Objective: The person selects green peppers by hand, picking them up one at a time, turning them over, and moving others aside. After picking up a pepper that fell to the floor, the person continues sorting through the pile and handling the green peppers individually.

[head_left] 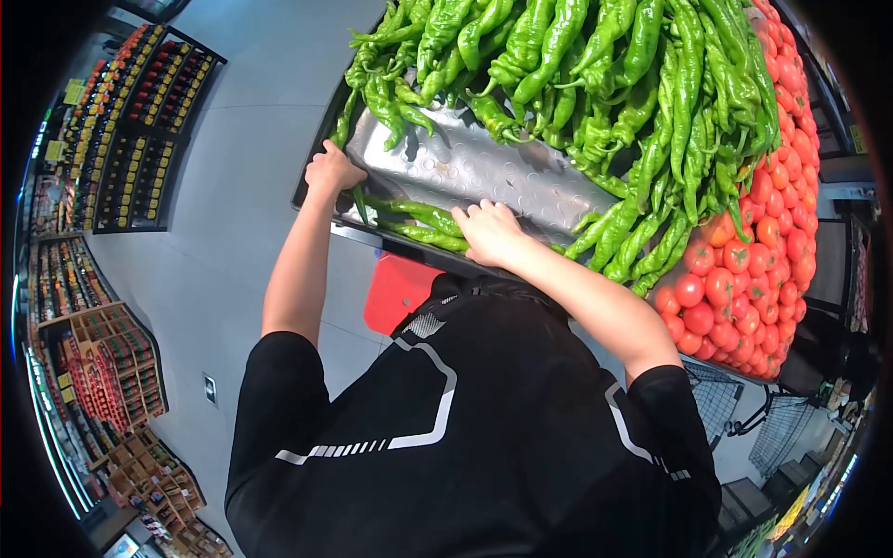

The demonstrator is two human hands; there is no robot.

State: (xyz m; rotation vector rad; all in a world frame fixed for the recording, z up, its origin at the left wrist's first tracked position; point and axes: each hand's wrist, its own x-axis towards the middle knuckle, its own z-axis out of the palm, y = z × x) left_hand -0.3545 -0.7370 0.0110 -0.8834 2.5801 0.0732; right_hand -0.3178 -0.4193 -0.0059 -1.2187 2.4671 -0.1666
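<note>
Long green peppers are heaped at the back and right of a display bin, around a bare, dimpled silver tray surface. My left hand is closed at the bin's left edge. Parts of a green pepper show just beside it, but the grip itself is partly hidden. My right hand is at the bin's front edge, palm down and fingers bent over the end of a green pepper. Another pepper lies alongside, against the front rim.
Red tomatoes are piled against the peppers on the right. A red object stands below the bin's front edge. Shelves of bottles and a wooden crate stand line the left side. Wire baskets are at lower right.
</note>
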